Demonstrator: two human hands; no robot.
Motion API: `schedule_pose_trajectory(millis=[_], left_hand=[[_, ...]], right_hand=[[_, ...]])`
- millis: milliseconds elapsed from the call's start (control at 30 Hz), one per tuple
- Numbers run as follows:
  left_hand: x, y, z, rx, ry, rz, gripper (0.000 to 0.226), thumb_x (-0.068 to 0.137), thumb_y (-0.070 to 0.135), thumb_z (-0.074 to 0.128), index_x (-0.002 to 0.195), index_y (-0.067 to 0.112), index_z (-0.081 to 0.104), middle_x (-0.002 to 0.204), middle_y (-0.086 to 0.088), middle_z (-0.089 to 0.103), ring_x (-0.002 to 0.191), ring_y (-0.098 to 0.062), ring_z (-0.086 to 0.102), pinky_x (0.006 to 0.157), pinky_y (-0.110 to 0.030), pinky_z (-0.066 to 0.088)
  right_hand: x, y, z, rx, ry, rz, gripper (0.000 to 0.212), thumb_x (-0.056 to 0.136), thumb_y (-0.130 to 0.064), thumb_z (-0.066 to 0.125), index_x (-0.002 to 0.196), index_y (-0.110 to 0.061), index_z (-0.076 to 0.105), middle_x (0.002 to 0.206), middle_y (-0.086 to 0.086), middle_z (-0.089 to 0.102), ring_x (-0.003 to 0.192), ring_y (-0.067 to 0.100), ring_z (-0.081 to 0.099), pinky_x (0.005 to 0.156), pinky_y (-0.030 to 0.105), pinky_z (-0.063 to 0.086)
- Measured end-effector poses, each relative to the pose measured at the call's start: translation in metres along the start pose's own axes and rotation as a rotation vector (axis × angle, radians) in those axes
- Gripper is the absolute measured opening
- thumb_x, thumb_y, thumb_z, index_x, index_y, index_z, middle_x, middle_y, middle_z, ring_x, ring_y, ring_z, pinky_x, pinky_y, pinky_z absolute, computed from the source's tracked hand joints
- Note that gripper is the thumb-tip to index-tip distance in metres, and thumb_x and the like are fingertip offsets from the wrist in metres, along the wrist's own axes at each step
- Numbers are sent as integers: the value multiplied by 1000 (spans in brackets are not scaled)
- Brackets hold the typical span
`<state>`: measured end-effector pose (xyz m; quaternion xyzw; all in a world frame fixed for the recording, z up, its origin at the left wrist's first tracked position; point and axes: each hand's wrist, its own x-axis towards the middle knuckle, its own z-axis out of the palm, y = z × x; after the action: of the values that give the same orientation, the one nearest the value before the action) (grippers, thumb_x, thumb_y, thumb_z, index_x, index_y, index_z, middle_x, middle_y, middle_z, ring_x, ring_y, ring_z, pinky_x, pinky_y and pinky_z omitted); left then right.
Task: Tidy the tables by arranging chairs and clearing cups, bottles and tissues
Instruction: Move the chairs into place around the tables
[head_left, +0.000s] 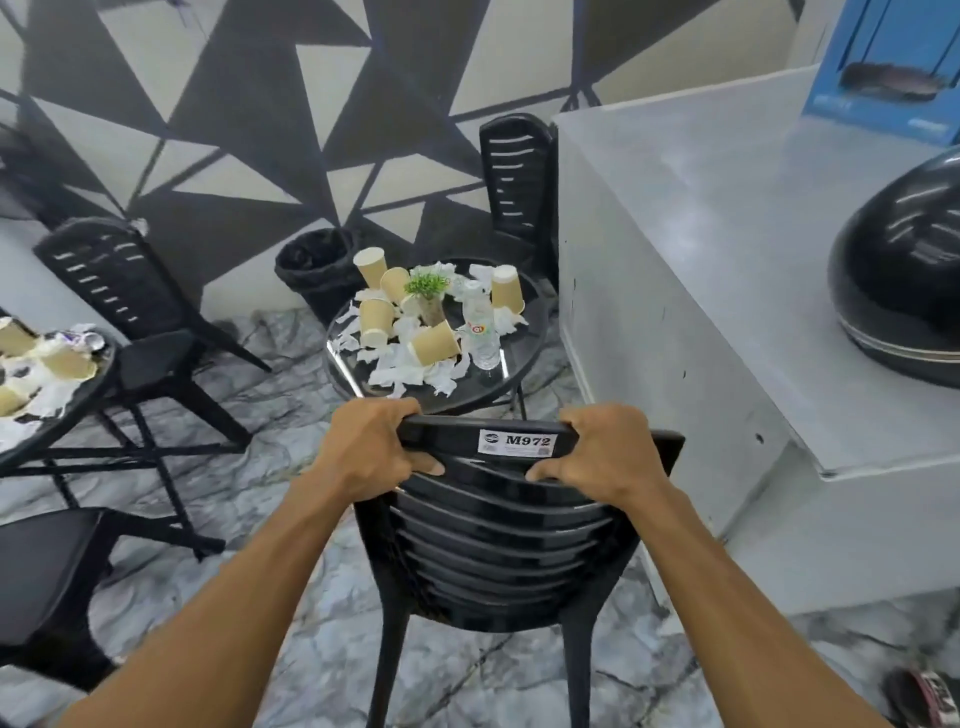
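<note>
The chair back (498, 551) gripped by the left hand (363, 447) and right hand (602, 452) is showing as smooth black moulded plastic with a soft sheen, a white paper label (518, 443) lying between the fingers (400, 409). Beyond the fingertips, the round table top (524, 353) is gleaming glossy black under matt tan paper cups (435, 344), crumpled white tissues (400, 370) and a clear plastic bottle (480, 332). Right of the fingers, the grey counter (727, 260) is looking matt and scuffed, the black helmet (904, 280) shining.

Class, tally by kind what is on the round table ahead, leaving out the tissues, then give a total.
Paper cups: 5
Plastic bottle: 1
Potted plant: 1
Total: 7
</note>
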<state>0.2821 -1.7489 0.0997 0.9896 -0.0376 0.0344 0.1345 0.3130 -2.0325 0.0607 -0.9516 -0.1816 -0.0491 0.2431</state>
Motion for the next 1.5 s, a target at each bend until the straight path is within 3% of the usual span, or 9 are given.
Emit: schedule_pose_trajectory(millis=[333, 467, 600, 667, 767, 867, 967, 1200, 1500], left_hand=[[9, -90, 39, -155, -41, -253, 46, 60, 47, 91, 67, 25, 51, 62, 8, 57, 64, -16, 56, 57, -32, 44], [22, -100, 39, -112, -54, -95, 39, 67, 43, 87, 92, 31, 60, 86, 15, 59, 86, -12, 53, 74, -33, 45], [41, -104, 43, -175, 9, -9, 63, 62, 42, 86, 117, 35, 56, 107, 15, 61, 101, -10, 54, 90, -34, 45], [50, -117, 43, -175, 50, 23, 65, 60, 45, 86, 117, 36, 54, 106, 16, 60, 100, -9, 54, 89, -35, 47], [66, -120, 44, -124, 41, 69, 64, 58, 58, 84, 112, 35, 57, 96, 18, 62, 89, -6, 53, 81, -32, 46], [89, -120, 42, -120, -4, 23, 47, 57, 65, 84, 79, 31, 59, 62, 12, 61, 62, -10, 57, 59, -29, 45], [107, -128, 35, -155, -29, -7, 47, 56, 62, 86, 64, 32, 51, 54, 12, 55, 57, -12, 54, 54, -28, 37], [113, -151, 31, -121, 91, 41, 47, 55, 61, 88, 67, 30, 54, 48, 14, 48, 48, -4, 46, 50, -23, 31], [99, -177, 64, -138, 217, 93, 44, 61, 60, 84, 72, 22, 65, 60, 11, 62, 54, -9, 58, 50, -33, 50]], right_hand=[[68, -7, 46, 64, -145, -71, 50, 54, -64, 84, 74, -26, 58, 73, -12, 57, 76, 14, 55, 64, 29, 35], [87, 6, 46, 13, -119, 56, 61, 43, -67, 86, 58, -26, 45, 59, -11, 50, 60, 9, 47, 51, 25, 25], [108, 5, 48, 90, -95, 19, 57, 39, -55, 93, 87, -31, 72, 83, -14, 65, 83, 13, 59, 72, 30, 47], [117, 1, 53, 91, -61, 13, 62, 37, -55, 93, 91, -33, 72, 87, -16, 67, 87, 11, 62, 77, 31, 49], [129, -4, 56, 94, -57, 8, 56, 39, -48, 95, 89, -37, 72, 82, -22, 63, 84, 5, 58, 73, 11, 37], [144, -13, 56, 97, -54, 30, 41, 42, -52, 94, 69, -43, 65, 65, -19, 60, 67, 3, 56, 62, 12, 34], [161, -21, 57, 147, -51, 73, 41, 41, -53, 95, 60, -45, 59, 57, -18, 59, 62, 0, 57, 58, 14, 35], [178, -31, 68, 147, -6, 22, 49, 42, -51, 95, 81, -27, 77, 67, -13, 68, 67, 8, 62, 66, 27, 50], [169, -24, 103, 109, 148, -121, 47, 43, -56, 93, 69, -23, 70, 64, -12, 62, 62, 11, 56, 65, 31, 47]])
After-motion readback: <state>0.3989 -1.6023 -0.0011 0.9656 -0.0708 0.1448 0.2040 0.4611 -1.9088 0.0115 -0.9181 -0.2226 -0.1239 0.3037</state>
